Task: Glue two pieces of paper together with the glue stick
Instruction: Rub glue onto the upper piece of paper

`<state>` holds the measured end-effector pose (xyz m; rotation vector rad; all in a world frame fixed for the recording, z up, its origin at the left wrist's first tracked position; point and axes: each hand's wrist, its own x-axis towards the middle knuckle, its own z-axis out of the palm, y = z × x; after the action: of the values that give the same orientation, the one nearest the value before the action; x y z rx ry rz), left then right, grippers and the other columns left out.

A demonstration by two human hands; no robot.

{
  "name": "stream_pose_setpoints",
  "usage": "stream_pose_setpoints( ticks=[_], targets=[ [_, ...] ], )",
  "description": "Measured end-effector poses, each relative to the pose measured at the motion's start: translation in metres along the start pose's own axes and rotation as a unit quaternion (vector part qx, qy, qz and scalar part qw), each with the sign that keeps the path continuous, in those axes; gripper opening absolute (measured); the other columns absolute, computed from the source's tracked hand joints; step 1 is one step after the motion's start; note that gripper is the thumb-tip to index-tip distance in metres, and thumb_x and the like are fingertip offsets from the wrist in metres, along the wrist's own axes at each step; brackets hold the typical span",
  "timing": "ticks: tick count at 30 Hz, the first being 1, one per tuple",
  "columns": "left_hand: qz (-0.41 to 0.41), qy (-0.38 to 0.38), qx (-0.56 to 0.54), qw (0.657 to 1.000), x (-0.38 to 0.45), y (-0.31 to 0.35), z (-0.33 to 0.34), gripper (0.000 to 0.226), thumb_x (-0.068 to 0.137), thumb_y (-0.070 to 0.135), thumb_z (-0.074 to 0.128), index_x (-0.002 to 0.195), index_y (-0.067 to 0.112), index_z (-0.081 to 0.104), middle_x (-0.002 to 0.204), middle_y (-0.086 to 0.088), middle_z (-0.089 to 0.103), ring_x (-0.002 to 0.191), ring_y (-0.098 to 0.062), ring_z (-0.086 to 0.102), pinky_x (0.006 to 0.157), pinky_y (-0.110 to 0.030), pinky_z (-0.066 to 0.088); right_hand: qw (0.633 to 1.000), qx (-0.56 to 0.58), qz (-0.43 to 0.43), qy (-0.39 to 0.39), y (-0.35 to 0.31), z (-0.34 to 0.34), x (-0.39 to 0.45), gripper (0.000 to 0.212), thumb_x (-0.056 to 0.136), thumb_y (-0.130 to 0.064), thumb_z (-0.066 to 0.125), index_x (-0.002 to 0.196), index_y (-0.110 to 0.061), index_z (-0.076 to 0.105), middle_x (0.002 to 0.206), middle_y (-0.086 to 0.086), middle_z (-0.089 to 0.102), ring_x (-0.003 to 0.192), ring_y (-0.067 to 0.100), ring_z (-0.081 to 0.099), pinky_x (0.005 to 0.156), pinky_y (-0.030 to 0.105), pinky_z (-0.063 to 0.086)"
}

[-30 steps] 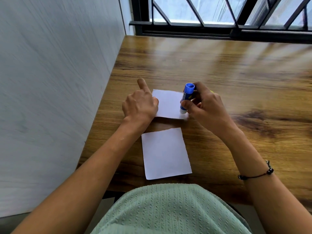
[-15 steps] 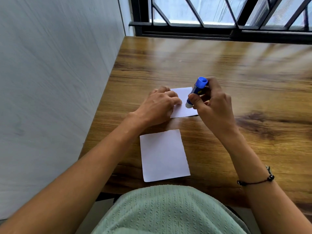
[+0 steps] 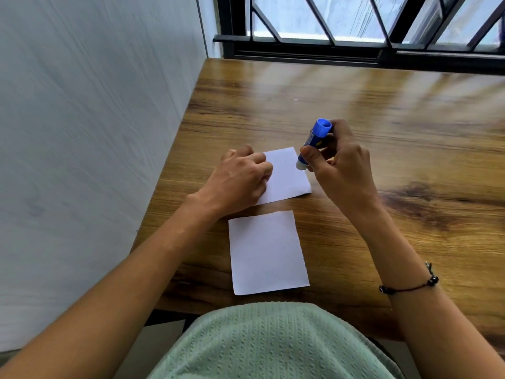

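A blue glue stick [image 3: 314, 143] is being held tilted, its blue end raised and its white tip lowered onto the right edge of the far white paper [image 3: 287, 173]. That small sheet is being kept flat on the wood. A second white sheet [image 3: 267, 253], slightly larger, is lying flat just nearer, apart from the first and untouched.

Wooden table [image 3: 382, 110] bears two paper pieces [image 3: 267, 253].

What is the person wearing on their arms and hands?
Both forearms are bare, with no sleeves showing. The left hand has nothing on it. Behind the right hand, a thin black cord bracelet with small dark beads circles the wrist. No gloves or rings visible.
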<state>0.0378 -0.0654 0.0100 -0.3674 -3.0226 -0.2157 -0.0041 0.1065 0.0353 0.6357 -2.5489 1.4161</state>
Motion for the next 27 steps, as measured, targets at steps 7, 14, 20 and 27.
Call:
stream_pose_setpoints(
  ticks=[7,14,20,27],
  targets=[
    [-0.014,0.002,-0.025,1.000,-0.001,0.004,-0.003,0.022,0.085,0.025,0.053,0.104,0.014,0.055,0.112,-0.005,0.059,0.113,-0.023,0.041,0.084,-0.032,0.032,1.000,-0.013,-0.001,-0.001,0.004,0.015,0.017,0.025,0.084,-0.012,0.060,0.104,-0.005,0.048,0.081,0.001,0.062,0.060,0.009,0.059,0.061,0.023,0.047],
    [-0.012,-0.034,-0.018,0.999,0.004,0.013,0.000,0.032,0.088,0.029,0.047,0.117,0.016,0.051,0.126,-0.004,0.053,0.119,-0.025,0.036,0.089,-0.037,0.033,0.997,-0.060,-0.022,-0.032,0.014,0.034,0.041,0.028,0.084,-0.010,0.058,0.109,-0.002,0.046,0.087,0.012,0.069,0.075,0.031,0.063,0.070,0.037,0.047],
    [-0.019,-0.044,-0.029,0.998,0.004,0.012,-0.001,0.033,0.087,0.029,0.048,0.119,0.018,0.050,0.128,-0.001,0.051,0.120,-0.024,0.035,0.090,-0.037,0.032,0.995,-0.082,-0.018,-0.052,0.022,0.041,0.048,0.030,0.084,-0.011,0.057,0.111,-0.003,0.046,0.086,0.010,0.062,0.069,0.026,0.053,0.064,0.028,0.037],
    [-0.025,-0.040,-0.021,0.999,0.003,0.014,-0.001,0.033,0.088,0.029,0.047,0.119,0.018,0.050,0.128,-0.001,0.051,0.120,-0.024,0.036,0.089,-0.038,0.034,0.993,-0.090,-0.029,-0.066,0.021,0.043,0.051,0.028,0.084,-0.009,0.056,0.109,-0.002,0.046,0.084,0.011,0.060,0.070,0.024,0.051,0.063,0.028,0.036]
  ],
)
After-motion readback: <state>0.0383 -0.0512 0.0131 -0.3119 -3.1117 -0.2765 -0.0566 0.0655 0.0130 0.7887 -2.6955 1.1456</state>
